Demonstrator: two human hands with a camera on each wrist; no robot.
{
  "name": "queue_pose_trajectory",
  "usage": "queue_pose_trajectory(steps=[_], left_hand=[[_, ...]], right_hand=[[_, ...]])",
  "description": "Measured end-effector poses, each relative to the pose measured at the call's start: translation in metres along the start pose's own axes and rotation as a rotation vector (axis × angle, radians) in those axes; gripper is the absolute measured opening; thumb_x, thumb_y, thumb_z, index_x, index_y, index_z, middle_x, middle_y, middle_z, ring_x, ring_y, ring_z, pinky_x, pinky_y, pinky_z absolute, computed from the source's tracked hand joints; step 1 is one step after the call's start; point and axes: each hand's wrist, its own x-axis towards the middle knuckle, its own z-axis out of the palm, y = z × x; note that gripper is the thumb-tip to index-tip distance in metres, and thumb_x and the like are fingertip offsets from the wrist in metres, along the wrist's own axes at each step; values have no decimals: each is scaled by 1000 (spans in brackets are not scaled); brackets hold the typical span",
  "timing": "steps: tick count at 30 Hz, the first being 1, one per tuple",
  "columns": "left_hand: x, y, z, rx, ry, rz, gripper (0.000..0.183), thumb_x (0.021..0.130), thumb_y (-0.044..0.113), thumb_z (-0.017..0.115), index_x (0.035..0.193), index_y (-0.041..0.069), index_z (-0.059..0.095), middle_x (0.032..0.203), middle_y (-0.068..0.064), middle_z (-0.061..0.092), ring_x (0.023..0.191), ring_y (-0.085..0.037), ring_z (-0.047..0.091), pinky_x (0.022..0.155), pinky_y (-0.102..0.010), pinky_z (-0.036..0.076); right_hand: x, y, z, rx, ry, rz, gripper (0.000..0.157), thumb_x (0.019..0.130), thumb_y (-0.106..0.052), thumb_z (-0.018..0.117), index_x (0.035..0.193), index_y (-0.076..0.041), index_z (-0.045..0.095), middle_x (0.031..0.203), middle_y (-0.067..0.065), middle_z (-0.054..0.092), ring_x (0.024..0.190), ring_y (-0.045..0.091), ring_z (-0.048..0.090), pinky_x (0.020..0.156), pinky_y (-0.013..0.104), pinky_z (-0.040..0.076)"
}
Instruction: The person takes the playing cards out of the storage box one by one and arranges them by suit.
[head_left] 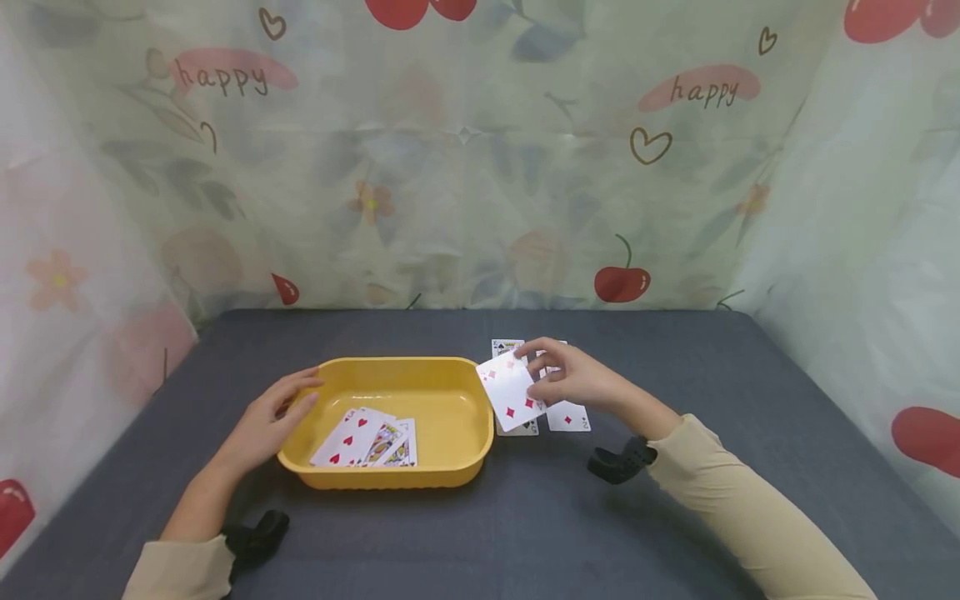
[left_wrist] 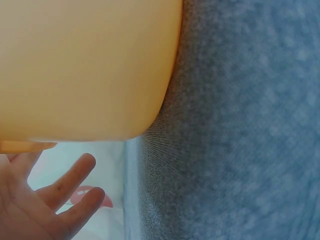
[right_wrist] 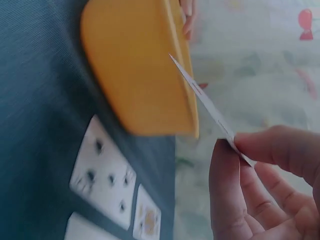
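Note:
My right hand (head_left: 573,377) pinches a playing card (head_left: 504,392) with red diamonds between thumb and fingers, over the tray's right rim. The right wrist view catches this card (right_wrist: 210,110) nearly edge-on. At the left end of the yellow tray (head_left: 453,429), my left hand (head_left: 258,425) rests by the rim with its fingers loosely extended. The left wrist view has the fingers (left_wrist: 75,185) spread apart beside the tray wall (left_wrist: 90,70). Inside the tray, several overlapping cards (head_left: 348,437) lie face up at the front left, a hearts card on top.
Right of the tray, several cards lie face up on the dark cloth (head_left: 360,542), partly hidden by my right hand and its card. Among them are a face card (head_left: 507,345), a diamonds card (head_left: 568,418) and a card with black pips (right_wrist: 107,172). Patterned curtains (head_left: 465,208) surround the table.

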Motion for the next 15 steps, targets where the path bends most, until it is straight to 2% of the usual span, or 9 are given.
queue_pose_trajectory(steps=[3, 8, 15], left_hand=[[0, 0, 0, -2, 0, 2, 43, 97, 31, 48, 130, 3, 50, 148, -18, 35, 134, -40, 32, 107, -60, 30], [0, 0, -1, 0, -4, -7, 45, 97, 33, 48, 131, 3, 50, 148, -18, 34, 134, -40, 32, 107, -60, 30], [0, 0, -1, 7, -6, -13, 46, 97, 34, 47, 131, 4, 49, 149, -18, 34, 135, -40, 31, 107, -60, 30]], right_hand=[[-12, 13, -6, 17, 11, 9, 55, 82, -8, 66, 132, -11, 42, 106, 14, 55, 80, 16, 65, 72, 38, 56], [-29, 32, -15, 7, 3, -5, 59, 81, -6, 67, 133, -6, 40, 97, 12, 59, 68, 12, 63, 63, 33, 54], [-49, 55, -21, 0, -32, 40, 68, 81, -10, 69, 139, -4, 35, 94, 11, 59, 68, 13, 65, 64, 31, 55]])
